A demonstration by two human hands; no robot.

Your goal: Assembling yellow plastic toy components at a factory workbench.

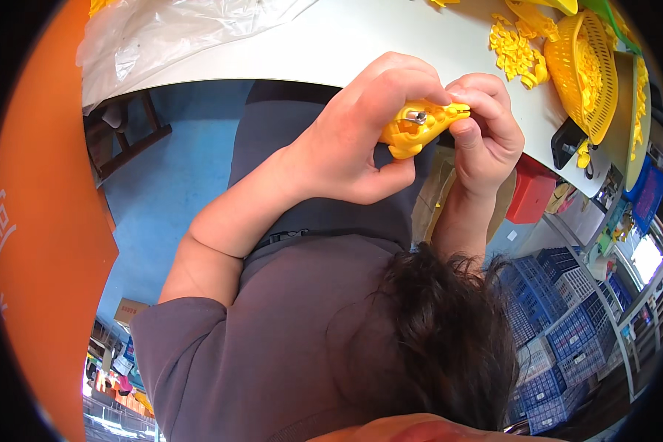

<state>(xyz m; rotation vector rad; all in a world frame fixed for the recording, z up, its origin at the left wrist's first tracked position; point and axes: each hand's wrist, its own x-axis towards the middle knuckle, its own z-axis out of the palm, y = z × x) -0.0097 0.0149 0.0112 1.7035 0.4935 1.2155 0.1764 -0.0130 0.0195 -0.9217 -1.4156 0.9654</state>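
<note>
"Where's the yellow piece point(407, 143)?"

"Between both hands, on the near side of the white table point(295, 55). The left hand point(357, 121) curls round its left end; the right hand point(490, 136) pinches its narrow right tip, thumb against fingers."

"How far along?"

"Partway, I'd judge: a metal part point(415, 116) sits in it, but the body (fingers hide some) looks open. Loose yellow pieces point(514, 51), far right, probably await handling."

Plastic sheeting point(162, 44) lies on the worktop point(309, 44) at left; at right a basket point(562, 70) holds small pieces point(588, 77), with loose bits point(514, 53) to its left. The part point(407, 140) is between left hand point(368, 121) and right hand point(490, 144).
</note>
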